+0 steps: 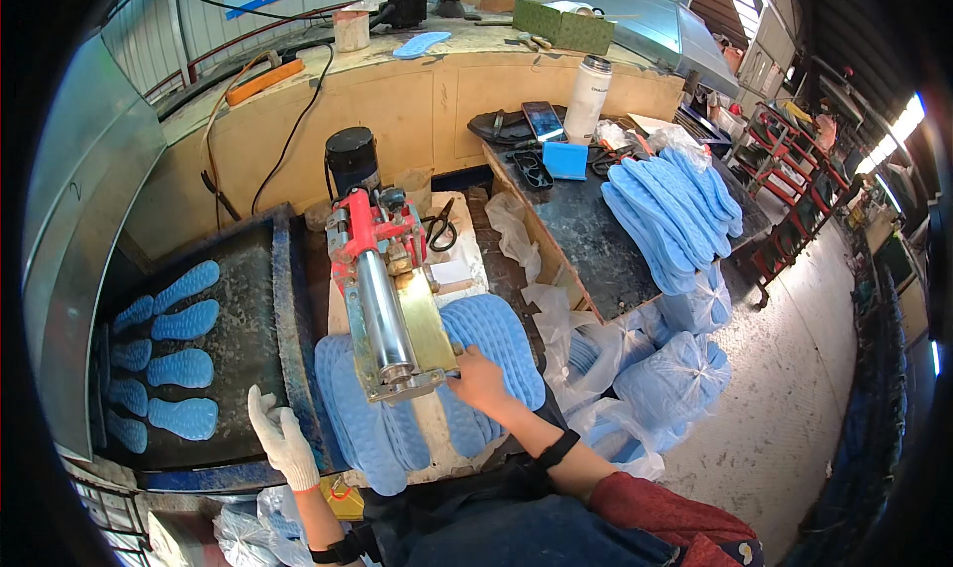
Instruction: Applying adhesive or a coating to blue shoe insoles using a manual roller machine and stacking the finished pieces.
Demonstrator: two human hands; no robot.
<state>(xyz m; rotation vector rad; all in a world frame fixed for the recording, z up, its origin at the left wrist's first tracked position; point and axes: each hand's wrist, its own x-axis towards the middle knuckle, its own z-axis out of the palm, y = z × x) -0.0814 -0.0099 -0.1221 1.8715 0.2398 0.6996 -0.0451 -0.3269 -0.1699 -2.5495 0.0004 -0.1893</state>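
Note:
My left hand (282, 440), in a white knit glove, is raised beside the dark conveyor belt (243, 354). Its fingers are stretched and apart, holding nothing. Blue insoles (183, 365) lie on that belt in two rows. My bare right hand (479, 378) is closed at the right edge of a roller machine (385, 309) with a red frame and a shiny metal roller. What its fingertips grip there is hidden. Overlapping blue insoles spread out under the machine's front, one group (369, 423) at the left, another (501, 344) beside my right hand.
Black scissors (442, 227) lie behind the machine. On the dark side table (586, 254) are a pile of blue insoles (670, 214), a white bottle (588, 98) and a phone (542, 121). Filled plastic bags (670, 378) stand on the floor at right. A metal hood (84, 229) rises at left.

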